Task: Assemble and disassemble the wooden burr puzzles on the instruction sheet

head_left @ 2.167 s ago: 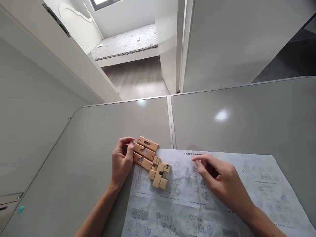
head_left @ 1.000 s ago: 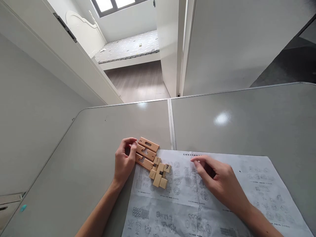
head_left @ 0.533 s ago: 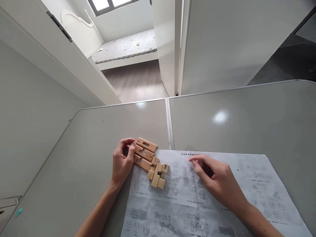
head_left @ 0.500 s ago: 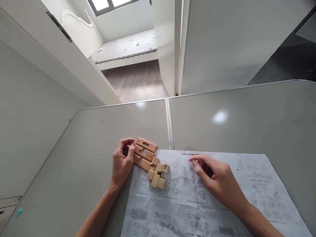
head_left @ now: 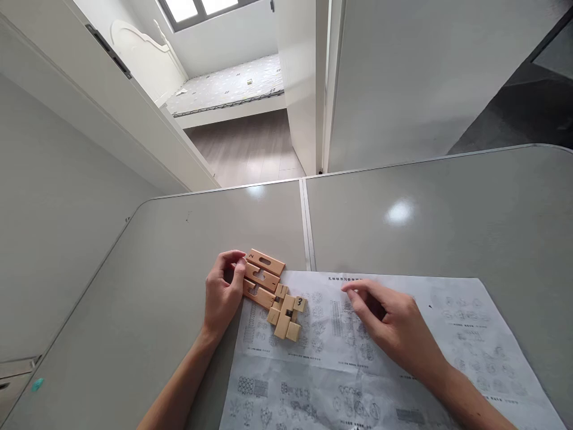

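My left hand (head_left: 225, 286) has its thumb and forefinger closed at the left end of the middle of three flat, slotted wooden puzzle pieces (head_left: 261, 278). These lie slanted side by side, and the top one carries a 2. Against the lowest one rests a cluster of paler interlocking wooden puzzle blocks (head_left: 285, 316), one marked 3, on the upper left of a printed paper sheet (head_left: 322, 376). Over the sheet's right half, my right hand (head_left: 389, 316) is apart from the wood, its fingers curled and thumb and forefinger tips close together. Nothing shows between them.
The grey table (head_left: 224, 221) has a pale seam strip (head_left: 307, 221) and a metal-edged far rim. Beyond it are an open doorway and a bed (head_left: 228, 89). A small teal object (head_left: 37, 384) is at the far left.
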A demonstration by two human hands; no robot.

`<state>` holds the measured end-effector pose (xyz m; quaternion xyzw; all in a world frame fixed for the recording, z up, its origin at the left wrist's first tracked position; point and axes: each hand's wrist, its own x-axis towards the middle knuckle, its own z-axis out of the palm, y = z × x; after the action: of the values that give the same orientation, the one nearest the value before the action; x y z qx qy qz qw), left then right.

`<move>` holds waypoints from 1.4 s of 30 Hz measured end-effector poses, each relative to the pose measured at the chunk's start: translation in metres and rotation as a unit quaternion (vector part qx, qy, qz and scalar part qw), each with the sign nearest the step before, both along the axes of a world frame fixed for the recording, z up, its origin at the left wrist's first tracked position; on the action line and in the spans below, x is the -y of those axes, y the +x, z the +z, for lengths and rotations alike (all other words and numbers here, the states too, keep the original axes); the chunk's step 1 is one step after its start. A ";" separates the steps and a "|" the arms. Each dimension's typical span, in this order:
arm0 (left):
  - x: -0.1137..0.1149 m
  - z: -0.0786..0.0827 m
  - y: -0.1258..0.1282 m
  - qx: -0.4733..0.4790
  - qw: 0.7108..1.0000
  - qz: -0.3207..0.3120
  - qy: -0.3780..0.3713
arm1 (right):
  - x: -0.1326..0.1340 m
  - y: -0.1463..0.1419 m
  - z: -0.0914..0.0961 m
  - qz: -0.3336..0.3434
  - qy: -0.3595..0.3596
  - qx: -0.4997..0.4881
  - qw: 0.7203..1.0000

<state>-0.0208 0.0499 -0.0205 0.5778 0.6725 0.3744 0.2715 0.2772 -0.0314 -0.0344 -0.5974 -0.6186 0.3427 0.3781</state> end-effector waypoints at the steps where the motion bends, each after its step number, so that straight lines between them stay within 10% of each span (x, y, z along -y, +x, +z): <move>1: 0.000 0.000 0.000 0.000 1.000 -0.001 -0.001 | 0.000 0.000 0.000 0.001 -0.001 -0.002 1.000; 42: 0.000 0.000 0.001 -0.005 1.000 -0.005 0.000 | 0.000 0.003 -0.004 0.008 0.003 -0.006 1.000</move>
<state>-0.0198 0.0502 -0.0203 0.5829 0.6709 0.3701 0.2706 0.2800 -0.0314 -0.0382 -0.5894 -0.6220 0.3475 0.3807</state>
